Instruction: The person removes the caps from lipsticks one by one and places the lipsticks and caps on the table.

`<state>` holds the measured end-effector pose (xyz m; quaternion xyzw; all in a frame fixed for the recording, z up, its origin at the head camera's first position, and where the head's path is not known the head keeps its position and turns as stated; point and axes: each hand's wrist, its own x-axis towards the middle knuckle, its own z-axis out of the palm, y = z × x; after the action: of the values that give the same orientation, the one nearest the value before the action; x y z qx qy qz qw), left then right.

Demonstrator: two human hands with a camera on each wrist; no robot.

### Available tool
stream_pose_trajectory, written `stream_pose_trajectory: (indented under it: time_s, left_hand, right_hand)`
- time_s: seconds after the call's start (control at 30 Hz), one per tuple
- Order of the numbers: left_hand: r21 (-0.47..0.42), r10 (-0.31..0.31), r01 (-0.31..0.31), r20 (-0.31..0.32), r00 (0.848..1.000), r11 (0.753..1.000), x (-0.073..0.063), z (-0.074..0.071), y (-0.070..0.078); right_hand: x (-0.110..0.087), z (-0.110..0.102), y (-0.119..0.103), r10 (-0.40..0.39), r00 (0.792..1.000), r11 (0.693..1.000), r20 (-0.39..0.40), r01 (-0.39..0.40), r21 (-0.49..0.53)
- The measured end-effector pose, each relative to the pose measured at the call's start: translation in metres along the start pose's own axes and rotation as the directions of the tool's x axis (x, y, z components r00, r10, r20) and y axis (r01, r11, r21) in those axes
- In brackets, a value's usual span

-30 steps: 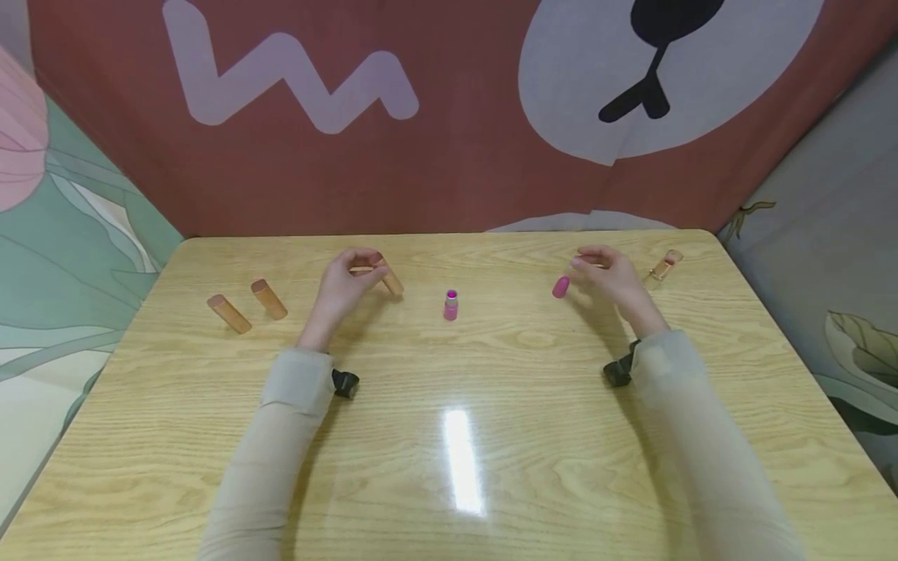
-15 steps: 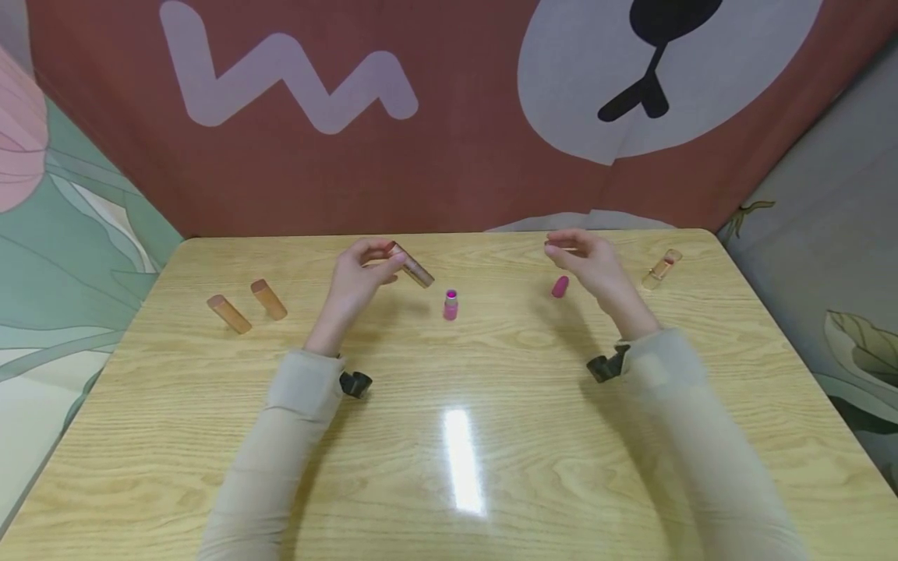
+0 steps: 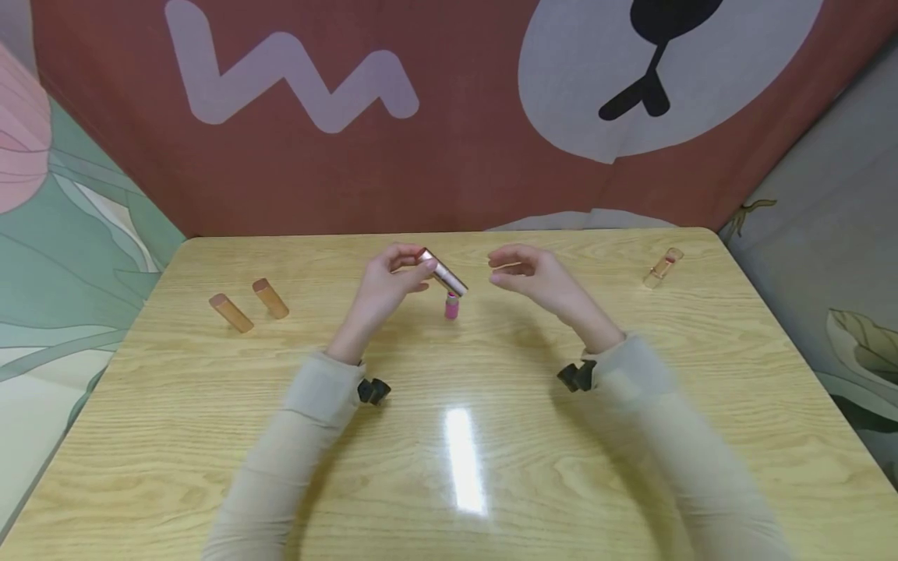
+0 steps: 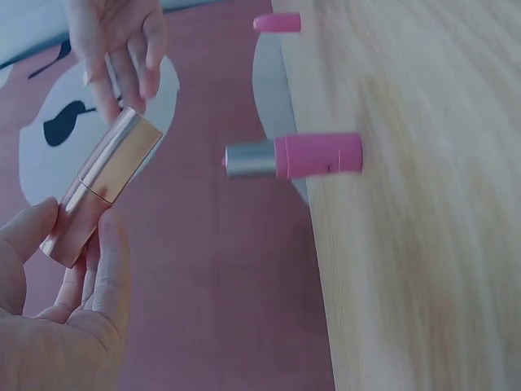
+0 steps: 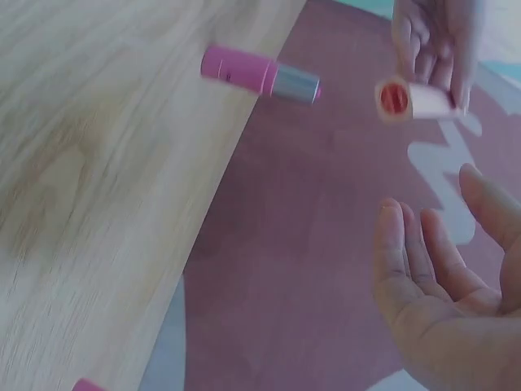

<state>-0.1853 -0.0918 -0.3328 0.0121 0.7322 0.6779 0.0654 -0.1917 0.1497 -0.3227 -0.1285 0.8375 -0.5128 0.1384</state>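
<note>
Pinched between the thumb and fingers of my left hand (image 3: 393,282) is a closed rose-gold lipstick (image 3: 447,274), tilted and held off the table; in the left wrist view the same lipstick (image 4: 102,187) shows its seam. Just below it, an uncapped pink lipstick (image 3: 452,309) stands upright on the table, its silver collar on top. My right hand (image 3: 536,282), fingers loosely bent and holding nothing, hovers a short way right of the rose-gold lipstick. A pink cap (image 4: 278,23) stands on the table in the left wrist view; in the head view my right hand hides it.
Two more rose-gold lipsticks, one outer (image 3: 231,313) and one inner (image 3: 270,299), stand at the left of the wooden table (image 3: 393,467). At the far right stands a clear, gold-toned lipstick (image 3: 663,268). A red patterned cloth (image 3: 463,171) hangs behind the back edge.
My left hand has carried the rose-gold lipstick rightward, turning it, to above the pink one. My empty right hand has moved left from near the pink cap towards it.
</note>
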Motion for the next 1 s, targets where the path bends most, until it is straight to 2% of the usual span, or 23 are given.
stream_pose_trajectory:
  time_s: [0.23,0.43,0.77,1.0]
  left_hand:
    - [0.002,-0.002,0.002,0.031,1.0,1.0,-0.001,0.013,-0.002]
    - [-0.003,0.022,-0.022,0.055,0.998,1.0,-0.003,0.02,-0.004]
    - [0.012,0.047,-0.048,0.087,0.995,0.999,-0.006,0.021,-0.007]
    - [0.004,0.042,-0.043,0.107,0.993,0.999,-0.007,0.02,-0.008]
  right_hand:
    - [0.003,0.015,-0.004,-0.04,0.999,0.999,0.037,0.04,0.001]
    - [0.002,0.021,-0.006,-0.033,0.997,0.999,0.066,0.032,0.011]
    - [0.002,0.023,-0.003,-0.041,0.995,0.998,0.096,0.046,-0.043]
    - [0.001,0.024,-0.002,-0.008,0.993,0.999,0.121,0.014,-0.049]
